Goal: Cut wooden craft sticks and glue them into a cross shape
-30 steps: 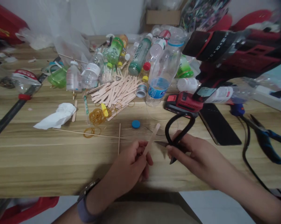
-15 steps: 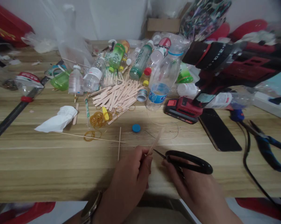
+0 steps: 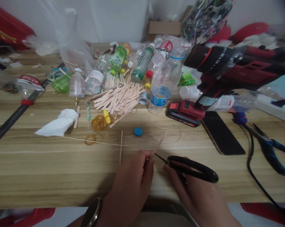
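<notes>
My left hand (image 3: 135, 183) pinches a flat wooden craft stick (image 3: 159, 144), which slants up and away to the right. Black-handled scissors (image 3: 194, 168) are in my right hand (image 3: 199, 192), their dark tip close beside the lower part of the stick; whether it touches cannot be made out. Beyond my hands lie a blue bottle cap (image 3: 138, 131) and a thin loop of wire (image 3: 180, 134). Two thin wooden skewers cross left of my left hand, the short one (image 3: 121, 146) over or under the long one (image 3: 95, 141).
A pile of craft sticks (image 3: 121, 96) lies mid-table with rubber bands (image 3: 99, 122) before it. Plastic bottles (image 3: 164, 82) crowd behind. To the right are a red drill (image 3: 239, 63), a phone (image 3: 222, 132) and pliers (image 3: 270, 148). A tissue (image 3: 58, 123) lies left.
The scissors' handle has tilted slightly down to the right, and the craft stick has shifted slightly in my left hand. Both hands keep their holds; the view has shifted a little.
</notes>
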### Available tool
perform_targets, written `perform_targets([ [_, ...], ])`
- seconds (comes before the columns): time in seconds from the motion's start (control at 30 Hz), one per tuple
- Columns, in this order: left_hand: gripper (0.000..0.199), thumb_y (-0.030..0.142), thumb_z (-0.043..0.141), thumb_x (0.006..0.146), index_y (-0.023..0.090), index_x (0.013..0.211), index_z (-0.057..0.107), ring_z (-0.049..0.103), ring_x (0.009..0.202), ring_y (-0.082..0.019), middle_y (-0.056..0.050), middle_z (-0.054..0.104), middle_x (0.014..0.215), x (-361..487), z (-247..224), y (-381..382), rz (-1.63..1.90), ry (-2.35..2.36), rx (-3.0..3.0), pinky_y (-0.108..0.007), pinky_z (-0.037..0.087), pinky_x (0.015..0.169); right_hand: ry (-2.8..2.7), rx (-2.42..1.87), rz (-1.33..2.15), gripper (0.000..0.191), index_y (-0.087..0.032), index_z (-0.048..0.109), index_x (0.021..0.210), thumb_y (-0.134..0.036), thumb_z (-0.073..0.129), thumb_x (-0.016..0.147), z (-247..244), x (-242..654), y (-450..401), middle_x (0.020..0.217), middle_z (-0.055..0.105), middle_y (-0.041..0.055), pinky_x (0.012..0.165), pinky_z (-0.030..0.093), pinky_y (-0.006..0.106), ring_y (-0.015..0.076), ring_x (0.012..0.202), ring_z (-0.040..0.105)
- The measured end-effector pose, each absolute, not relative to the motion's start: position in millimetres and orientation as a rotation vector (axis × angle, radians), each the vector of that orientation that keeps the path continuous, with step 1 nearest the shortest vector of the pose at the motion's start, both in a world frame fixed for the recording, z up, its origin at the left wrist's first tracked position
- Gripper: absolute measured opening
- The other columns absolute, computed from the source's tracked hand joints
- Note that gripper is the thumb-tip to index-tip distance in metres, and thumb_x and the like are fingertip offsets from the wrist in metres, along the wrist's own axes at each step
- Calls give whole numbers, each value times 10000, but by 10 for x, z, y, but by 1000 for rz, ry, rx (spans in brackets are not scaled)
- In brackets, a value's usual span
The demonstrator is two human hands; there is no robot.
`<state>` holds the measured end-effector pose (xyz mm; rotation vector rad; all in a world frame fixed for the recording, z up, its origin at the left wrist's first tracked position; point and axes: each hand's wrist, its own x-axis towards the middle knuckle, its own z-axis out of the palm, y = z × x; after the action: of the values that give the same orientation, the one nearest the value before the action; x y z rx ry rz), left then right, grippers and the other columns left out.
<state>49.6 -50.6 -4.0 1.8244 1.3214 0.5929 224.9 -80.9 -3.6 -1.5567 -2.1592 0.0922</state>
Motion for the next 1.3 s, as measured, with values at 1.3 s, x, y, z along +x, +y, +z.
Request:
perform_targets([
  [1.3,273,427,500,916,190,956,629,489,433,-77,46,620,646,367,41,-317,426,1019,1142,-173,356,414,-2234,-1433,-81,335,-150,589,1056,-249,269,1049,102,2205,-674,720,751,66,400,545,289,228,531,736],
])
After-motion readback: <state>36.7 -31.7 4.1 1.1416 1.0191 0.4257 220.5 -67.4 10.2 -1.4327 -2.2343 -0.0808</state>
